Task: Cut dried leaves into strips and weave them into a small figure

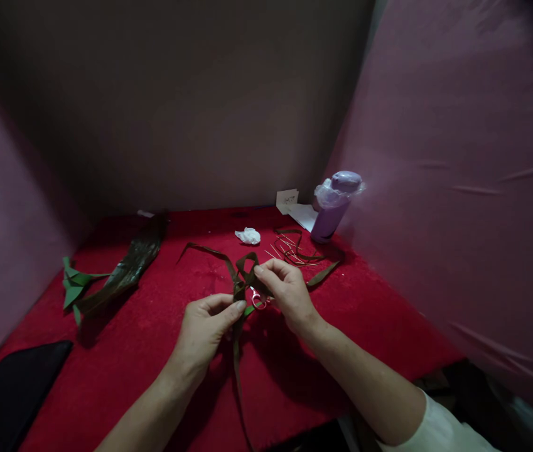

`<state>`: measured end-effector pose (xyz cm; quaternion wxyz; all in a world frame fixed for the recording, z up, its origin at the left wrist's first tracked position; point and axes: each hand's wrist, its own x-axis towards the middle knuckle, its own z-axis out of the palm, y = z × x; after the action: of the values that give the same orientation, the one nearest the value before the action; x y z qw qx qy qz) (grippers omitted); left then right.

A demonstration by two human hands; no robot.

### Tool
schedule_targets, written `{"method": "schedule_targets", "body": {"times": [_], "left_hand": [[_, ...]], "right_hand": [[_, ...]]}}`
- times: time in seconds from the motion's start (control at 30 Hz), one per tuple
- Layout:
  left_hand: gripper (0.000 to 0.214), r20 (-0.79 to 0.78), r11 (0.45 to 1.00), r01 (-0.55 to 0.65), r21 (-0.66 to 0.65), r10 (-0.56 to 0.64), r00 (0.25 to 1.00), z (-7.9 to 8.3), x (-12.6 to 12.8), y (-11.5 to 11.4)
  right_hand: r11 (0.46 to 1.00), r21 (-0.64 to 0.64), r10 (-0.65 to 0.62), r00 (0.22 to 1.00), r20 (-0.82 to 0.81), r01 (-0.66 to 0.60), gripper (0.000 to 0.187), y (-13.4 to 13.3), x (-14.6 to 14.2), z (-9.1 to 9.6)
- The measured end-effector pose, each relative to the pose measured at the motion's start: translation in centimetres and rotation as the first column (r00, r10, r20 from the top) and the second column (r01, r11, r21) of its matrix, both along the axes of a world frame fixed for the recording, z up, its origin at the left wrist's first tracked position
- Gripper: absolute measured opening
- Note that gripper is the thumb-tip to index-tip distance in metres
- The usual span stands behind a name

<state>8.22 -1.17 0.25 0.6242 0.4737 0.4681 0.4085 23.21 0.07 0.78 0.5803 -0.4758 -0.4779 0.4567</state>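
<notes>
Both my hands are over the middle of the red table, closed on a dark green strip that could be ribbon or leaf. My left hand [209, 326] pinches the strip's gathered part between thumb and fingers; one tail hangs down toward the front edge. To its right and slightly higher, my right hand [287, 289] pinches the strip [247, 260] beside an upright loop. Another tail sticks out to the left. Just behind the hands are the red-and-white finger loops of scissors [259, 302], their blades mostly hidden. A bit of bright green shows under the strip.
Green cut leaf-like pieces [75, 282] and a long dark shiny leaf [139, 254] lie at left. A black flat object [16, 395] is front left. Behind are crumpled white tissue [248, 236], thin sticks [289, 251], white paper [304, 215] and a purple bottle [329, 216].
</notes>
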Motion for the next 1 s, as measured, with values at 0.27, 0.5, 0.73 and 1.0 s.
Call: {"method": "schedule_targets", "body": {"times": [0.27,0.5,0.73,1.0], "left_hand": [[0.017,-0.041,0.999,-0.013,0.044,0.015,0.999,0.8,0.4,-0.1],[0.014,-0.019,0.995,-0.024,0.098,0.026,0.999,0.1,0.2,0.2],[0.018,-0.001,0.995,-0.022,0.095,0.023,1.0,-0.2,0.1,0.4],[0.016,0.003,0.996,-0.038,0.087,0.038,0.999,0.0,0.0,0.4]], "right_hand": [[1.0,0.018,-0.018,1.0,-0.007,0.018,0.026,-0.1,0.1,0.0],[0.982,-0.187,-0.015,0.992,-0.125,-0.009,0.022,-0.5,-0.1,0.9],[0.957,-0.224,0.133,0.964,-0.232,-0.186,0.024,-0.8,0.0,0.5],[0.977,-0.121,0.153,0.973,-0.174,-0.176,0.025,-0.6,-0.2,0.1]]}}
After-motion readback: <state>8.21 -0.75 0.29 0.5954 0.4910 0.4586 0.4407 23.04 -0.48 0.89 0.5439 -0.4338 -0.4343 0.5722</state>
